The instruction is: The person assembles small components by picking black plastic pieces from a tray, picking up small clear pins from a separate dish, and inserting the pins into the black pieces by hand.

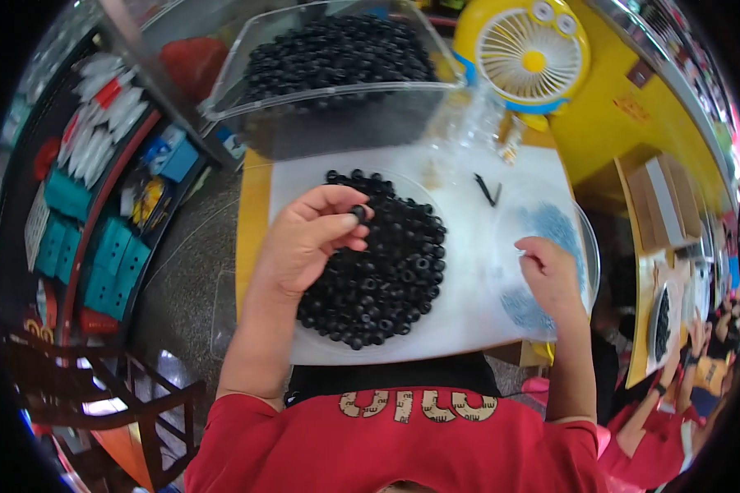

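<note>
My left hand [321, 234] pinches one small round black part [358, 213] between thumb and fingers, above a pile of like parts. That pile of black ring-shaped parts [386, 279], with holes showing in several, lies on a clear round tray. My right hand [551, 275] is over another clear round tray [594, 255] holding many small bluish, thin pieces [555, 226]. Its fingers are curled together, and whatever may be between them is too small to make out.
A large clear bin [337, 123] full of black parts stands at the back of the white table [469, 320]. Near it are a yellow fan [530, 57], clear plastic packaging [477, 119] and small black snips [487, 191]. A brown wooden chair [131, 411] is at left; other people work at far right.
</note>
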